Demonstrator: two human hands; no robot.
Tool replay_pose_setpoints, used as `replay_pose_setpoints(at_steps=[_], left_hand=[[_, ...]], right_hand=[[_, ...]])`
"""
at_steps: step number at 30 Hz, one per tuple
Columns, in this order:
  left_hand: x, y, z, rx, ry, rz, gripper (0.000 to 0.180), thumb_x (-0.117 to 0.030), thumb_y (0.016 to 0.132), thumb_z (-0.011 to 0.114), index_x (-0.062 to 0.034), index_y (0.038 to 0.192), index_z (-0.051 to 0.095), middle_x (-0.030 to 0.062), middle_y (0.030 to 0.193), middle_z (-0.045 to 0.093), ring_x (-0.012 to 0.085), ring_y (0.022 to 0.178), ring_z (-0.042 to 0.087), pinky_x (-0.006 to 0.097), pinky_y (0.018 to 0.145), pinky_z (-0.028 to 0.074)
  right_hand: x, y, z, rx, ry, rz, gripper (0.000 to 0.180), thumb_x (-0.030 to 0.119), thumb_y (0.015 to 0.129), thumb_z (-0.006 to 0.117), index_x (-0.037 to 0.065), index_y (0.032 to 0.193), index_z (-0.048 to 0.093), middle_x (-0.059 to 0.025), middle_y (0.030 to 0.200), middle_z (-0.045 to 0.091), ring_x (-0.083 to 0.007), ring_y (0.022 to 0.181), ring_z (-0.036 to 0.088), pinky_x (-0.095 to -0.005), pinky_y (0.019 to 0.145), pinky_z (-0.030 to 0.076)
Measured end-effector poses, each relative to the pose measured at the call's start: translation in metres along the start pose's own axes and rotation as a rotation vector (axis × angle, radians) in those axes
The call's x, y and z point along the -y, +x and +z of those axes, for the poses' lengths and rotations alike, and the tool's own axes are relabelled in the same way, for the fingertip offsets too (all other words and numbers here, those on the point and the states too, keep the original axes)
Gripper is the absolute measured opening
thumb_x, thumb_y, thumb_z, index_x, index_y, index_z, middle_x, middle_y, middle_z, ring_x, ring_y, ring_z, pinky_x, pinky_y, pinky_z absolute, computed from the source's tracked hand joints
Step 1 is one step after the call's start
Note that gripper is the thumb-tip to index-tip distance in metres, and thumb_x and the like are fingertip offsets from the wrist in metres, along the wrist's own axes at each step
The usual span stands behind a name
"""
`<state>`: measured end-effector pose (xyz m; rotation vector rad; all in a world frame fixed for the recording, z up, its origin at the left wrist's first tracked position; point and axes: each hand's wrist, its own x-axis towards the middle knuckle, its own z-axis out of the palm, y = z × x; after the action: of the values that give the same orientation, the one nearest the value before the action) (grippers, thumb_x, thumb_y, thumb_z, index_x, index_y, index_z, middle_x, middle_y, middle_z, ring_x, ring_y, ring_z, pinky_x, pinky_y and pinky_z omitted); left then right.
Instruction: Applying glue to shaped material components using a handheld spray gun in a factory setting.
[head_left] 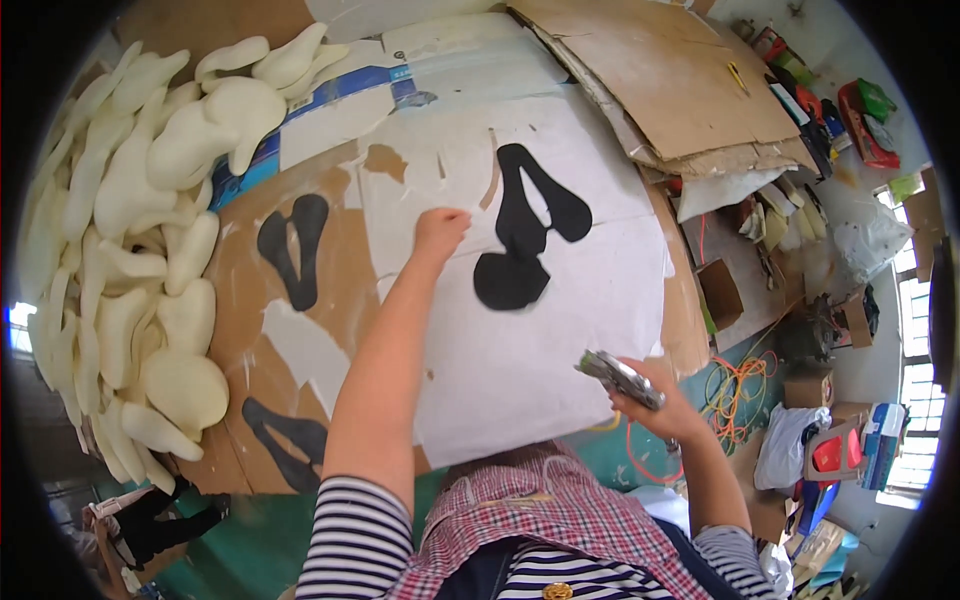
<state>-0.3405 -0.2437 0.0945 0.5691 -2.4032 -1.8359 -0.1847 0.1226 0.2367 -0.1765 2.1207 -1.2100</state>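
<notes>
My left hand [442, 232] reaches over the white-covered tabletop with its fingers closed; whether anything is in them is hidden. Just right of it lies a black cut-out piece [520, 225], two lobes joined at the top with a slit between. A rounded black piece [510, 283] adjoins its lower end. Near the table's front right edge, my right hand [655, 400] grips a silver spray gun [622, 378], its nozzle end towards the left. A red hose [655, 470] hangs below that hand.
Pale cream foam pieces [190, 390] are heaped along the left side. Dark grey cut-outs [293, 250] lie on brown cardboard [240, 370]. Stacked cardboard sheets [640, 70] fill the far right, with a yellow cutter [738, 78] on top. Orange hose [740, 385] coils on the green floor.
</notes>
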Motion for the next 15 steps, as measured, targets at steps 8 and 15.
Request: replay_pose_setpoints(at_steps=[8, 15], left_hand=[[-0.046, 0.155, 0.13, -0.206, 0.602, 0.087, 0.021, -0.014, 0.077, 0.055, -0.009, 0.09, 0.07, 0.0172, 0.097, 0.065, 0.0351, 0.092, 0.063, 0.043, 0.082, 0.05], [-0.044, 0.181, 0.14, -0.093, 0.834, 0.033, 0.024, -0.012, 0.081, 0.054, -0.0101, 0.1, 0.069, 0.0164, 0.111, 0.059, 0.0342, 0.101, 0.06, 0.042, 0.083, 0.05]], right_hand=[[-0.07, 0.011, -0.053, -0.171, 0.217, 0.137, 0.049, 0.01, 0.085, 0.067, 0.004, 0.129, 0.048, -0.005, 0.097, 0.063, -0.012, 0.088, 0.059, -0.0281, 0.08, 0.048], [-0.08, 0.042, -0.064, -0.107, 0.227, 0.125, 0.05, 0.01, 0.084, 0.067, 0.005, 0.13, 0.048, -0.0072, 0.103, 0.063, -0.0132, 0.092, 0.059, -0.0288, 0.081, 0.048]])
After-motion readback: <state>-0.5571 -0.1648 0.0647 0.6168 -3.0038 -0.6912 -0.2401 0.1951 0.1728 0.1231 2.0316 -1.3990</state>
